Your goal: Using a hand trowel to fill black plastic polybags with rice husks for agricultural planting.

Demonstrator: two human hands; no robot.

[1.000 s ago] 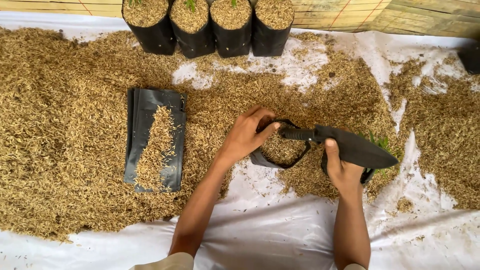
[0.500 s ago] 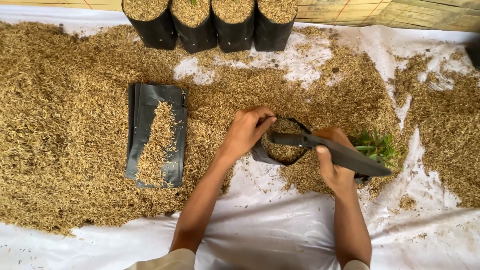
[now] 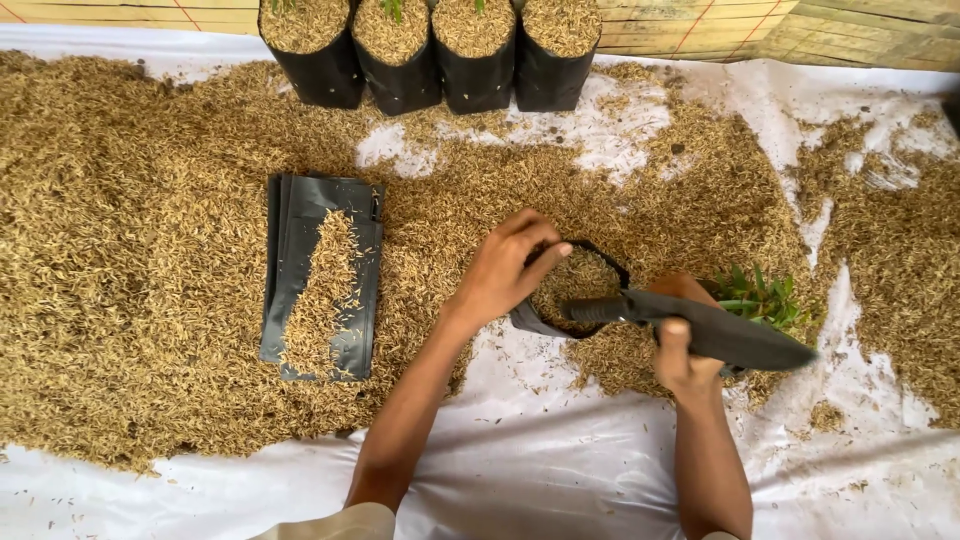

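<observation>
A white sheet (image 3: 560,470) covers the surface across the whole frame, bare mostly along the bottom edge. Spread over it from the left edge to the right lies a wide layer of rice husks (image 3: 130,260), thickest at the left. Along the top centre of the frame four filled black bags (image 3: 440,55) stand upright side by side, each packed with husks to the brim. Left of centre a flat stack of empty black bags (image 3: 325,275) lies on the husks, with a strip of husks scattered down its top.

Just right of centre sits the small open bag (image 3: 575,290), its mouth facing up and partly filled with husks. Your left hand (image 3: 505,265) curls over its left rim, fingers closed on the edge and holding the mouth open. Your right hand (image 3: 680,345) is wrapped tightly around a black trowel (image 3: 715,330), which lies across the frame with its handle end reaching over the bag's right rim. Just behind that hand, right of centre, a small green seedling (image 3: 760,295) shows above the trowel.
</observation>
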